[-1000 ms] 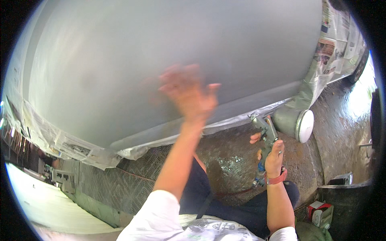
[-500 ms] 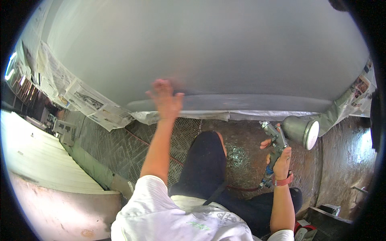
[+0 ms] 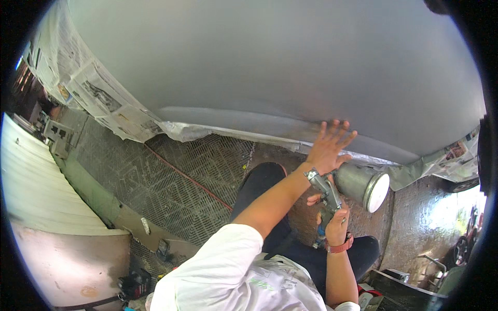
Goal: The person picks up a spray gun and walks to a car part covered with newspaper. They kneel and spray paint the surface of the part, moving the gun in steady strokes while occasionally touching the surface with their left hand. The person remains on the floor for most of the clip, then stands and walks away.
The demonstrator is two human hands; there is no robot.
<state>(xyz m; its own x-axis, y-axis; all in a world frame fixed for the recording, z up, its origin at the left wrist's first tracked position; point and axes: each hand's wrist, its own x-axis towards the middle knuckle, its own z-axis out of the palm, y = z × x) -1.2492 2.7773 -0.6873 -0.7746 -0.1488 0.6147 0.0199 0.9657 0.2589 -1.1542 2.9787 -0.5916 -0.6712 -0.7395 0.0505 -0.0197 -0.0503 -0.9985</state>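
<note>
A large smooth grey panel (image 3: 270, 57) fills the upper part of the head view, with a ridge along its lower border. My left hand (image 3: 327, 147) is open, fingers spread, over the right part of that ridge; whether its fingertips touch the surface I cannot tell. Just below it, my right hand (image 3: 338, 228) is closed around the handle of a spray gun (image 3: 331, 194). The gun carries a round metal cup (image 3: 354, 182) with a pale lid, tilted to the right. A blue fitting (image 3: 321, 230) shows at the handle's base.
Newspaper masking (image 3: 98, 90) hangs along the panel's left edge, and more newspaper (image 3: 459, 155) at its right. A red hose (image 3: 189, 180) crosses the textured floor (image 3: 207, 160). A large pale curved part (image 3: 52, 192) stands at the left. A dark box (image 3: 410, 290) sits at lower right.
My left hand has swept right along the panel's lower part, toward the spray gun. The view has turned; the gun stays in my right hand and now appears slightly lower and further left.
</note>
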